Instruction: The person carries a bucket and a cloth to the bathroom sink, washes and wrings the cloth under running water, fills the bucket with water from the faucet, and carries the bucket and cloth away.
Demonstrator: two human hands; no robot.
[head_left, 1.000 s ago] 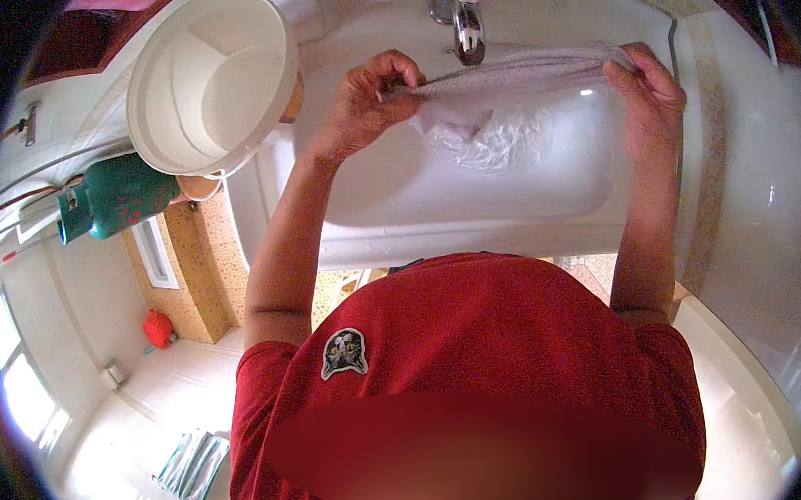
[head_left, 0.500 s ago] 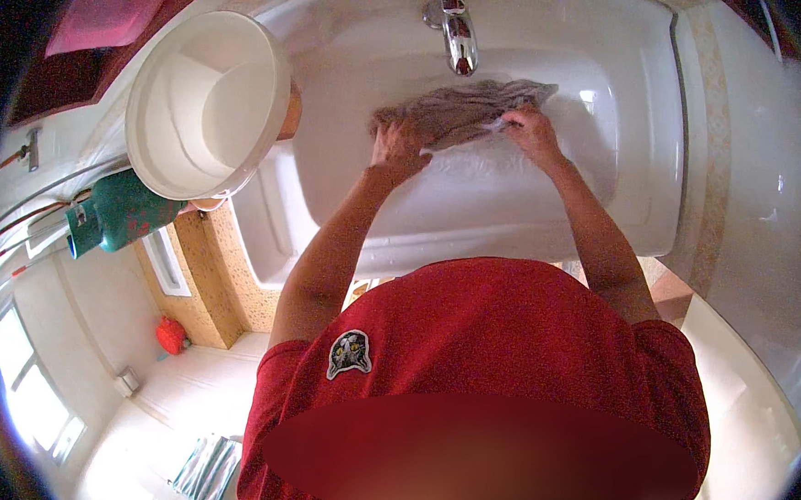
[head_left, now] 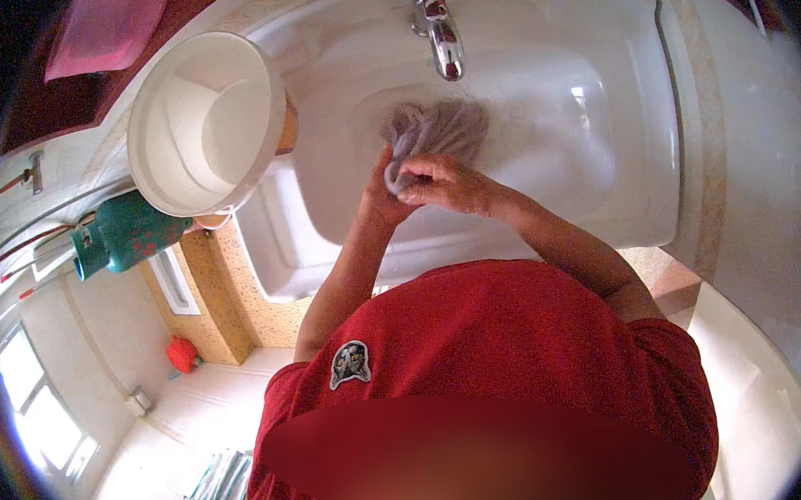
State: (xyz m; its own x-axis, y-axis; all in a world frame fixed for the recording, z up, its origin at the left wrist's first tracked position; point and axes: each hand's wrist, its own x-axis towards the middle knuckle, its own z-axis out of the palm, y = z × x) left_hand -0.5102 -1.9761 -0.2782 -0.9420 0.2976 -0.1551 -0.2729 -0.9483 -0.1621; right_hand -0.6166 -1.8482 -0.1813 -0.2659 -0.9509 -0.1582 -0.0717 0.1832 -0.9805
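Note:
A wet grey-brown cloth [head_left: 446,129] lies bunched in the white sink [head_left: 551,181], its far part spread on the basin floor. My left hand [head_left: 386,201] grips its gathered near end from the left, with the fingers partly hidden behind the cloth. From the right, my right hand [head_left: 450,185] has its fingers curled over the same bunched end, close against my left hand. The chrome faucet [head_left: 446,51] hangs over the sink just beyond the cloth, and no stream of water shows from it.
A large cream bucket [head_left: 174,135] stands tilted at the sink's left rim. A pink plastic container [head_left: 112,22] sits on a dark red surface at the upper left. Farther left is a green gas cylinder [head_left: 131,232]; a red object [head_left: 181,354] lies low by the wall.
My right hand has moved left to meet my left hand. The cloth, stretched out wide between them before, is now gathered into a bunch nearer the left.

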